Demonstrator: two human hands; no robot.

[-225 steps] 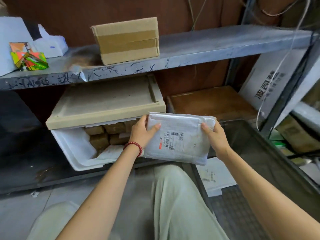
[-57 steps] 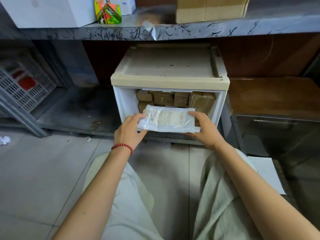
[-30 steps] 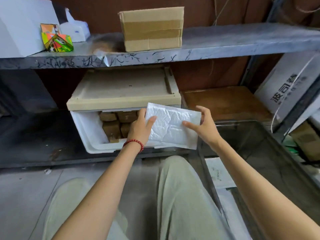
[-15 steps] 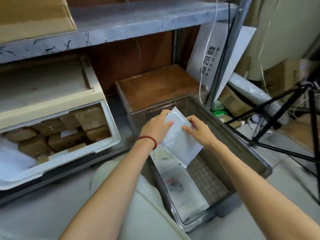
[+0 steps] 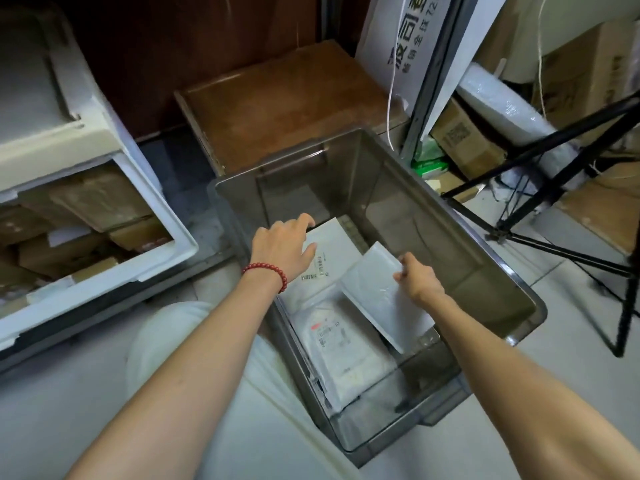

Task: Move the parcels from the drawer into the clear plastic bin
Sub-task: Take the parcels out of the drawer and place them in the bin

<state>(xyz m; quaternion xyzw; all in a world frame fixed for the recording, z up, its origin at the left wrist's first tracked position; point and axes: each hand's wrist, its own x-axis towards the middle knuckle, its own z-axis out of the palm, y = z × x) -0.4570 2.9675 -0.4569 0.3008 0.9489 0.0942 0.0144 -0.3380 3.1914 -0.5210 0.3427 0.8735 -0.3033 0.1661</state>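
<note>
The grip of the right hand [image 5: 417,280] is pinched on the top edge of a white padded parcel [image 5: 374,296], held tilted inside the clear plastic bin [image 5: 415,209]. The left hand [image 5: 282,249] is spread open over a barcode-labelled parcel [image 5: 332,251] at the bin's far-left corner. Brown parcels [image 5: 93,206] are seen in the drawer [image 5: 104,292].

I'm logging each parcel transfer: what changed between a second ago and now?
The white padded mailer went from the drawer front rightward and down into the clear plastic bin, tilted over other parcels. The left hand let go and is open; the right hand still pinches its edge. Brown parcels stay in the drawer.
</note>
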